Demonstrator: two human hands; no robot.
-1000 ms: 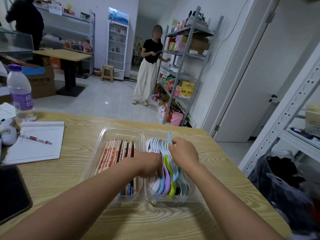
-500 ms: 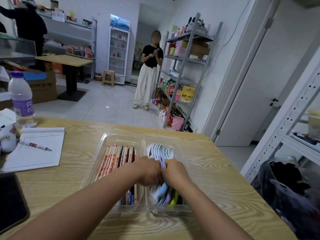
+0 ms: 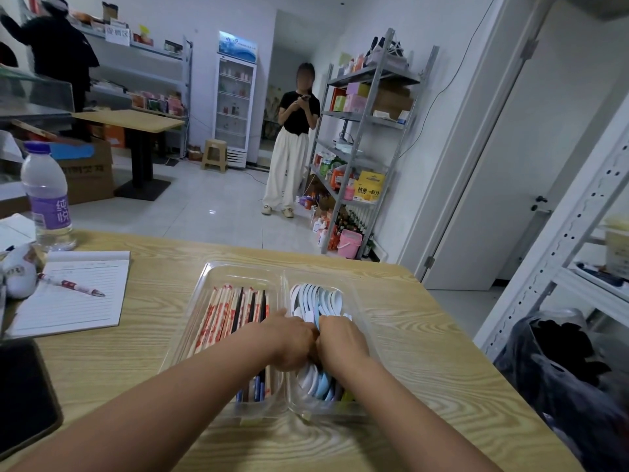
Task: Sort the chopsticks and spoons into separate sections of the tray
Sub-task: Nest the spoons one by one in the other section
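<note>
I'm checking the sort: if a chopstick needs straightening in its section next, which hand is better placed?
Probably the left hand. It sits at the divider on the side of the chopsticks, which fill the tray's left section. The right hand lies over the spoons in the right section.

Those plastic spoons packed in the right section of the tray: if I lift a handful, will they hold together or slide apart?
The spoons look thin, smooth plastic, so probably light and slippery; a loose handful would likely fan out. They lie nested on edge in the tray, so pulling some may drag neighbours. Both the left hand and right hand sit among them.
</note>
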